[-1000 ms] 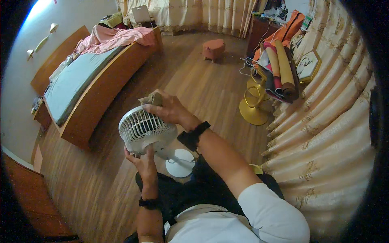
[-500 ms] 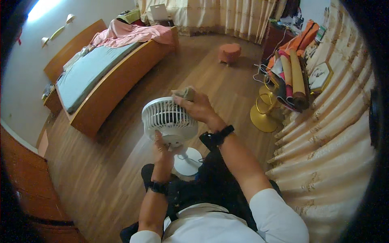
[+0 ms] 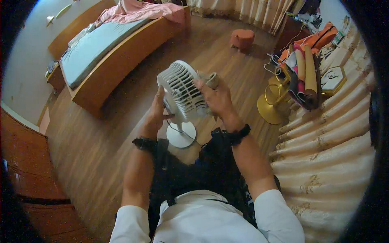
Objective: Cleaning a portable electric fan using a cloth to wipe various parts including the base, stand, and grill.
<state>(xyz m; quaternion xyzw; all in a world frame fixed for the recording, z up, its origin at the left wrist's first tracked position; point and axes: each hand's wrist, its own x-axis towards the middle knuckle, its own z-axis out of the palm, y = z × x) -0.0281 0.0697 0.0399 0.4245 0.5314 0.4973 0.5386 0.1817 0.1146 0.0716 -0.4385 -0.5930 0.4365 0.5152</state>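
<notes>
In front of me a white fan [image 3: 183, 88] stands on the wooden floor, its slatted head turned at an angle. Its round white base [image 3: 181, 138] rests near my knees, with a thin cord beside the stem. My left hand [image 3: 154, 112] grips the left side of the fan's housing, thumb and fingers around its edge. A crumpled grey-green cloth [image 3: 212, 81] is in my right hand [image 3: 221, 101], whose fingers are closed and press against the right side of the grille. Part of the cloth is hidden by that hand.
Beyond the fan lies a wooden bed [image 3: 133, 67] with a pink blanket [image 3: 142, 12]. A small orange stool [image 3: 242, 39] stands farther off. On the right are a gold stand [image 3: 269, 107], rolled mats [image 3: 310, 79] and a pale curtain [image 3: 324, 150]; a brown cabinet [image 3: 30, 170] is at left.
The fan's head has tilted and turned, showing more of its slatted side. My left hand has moved from below to its left side; my right hand with the cloth has moved to the right.
</notes>
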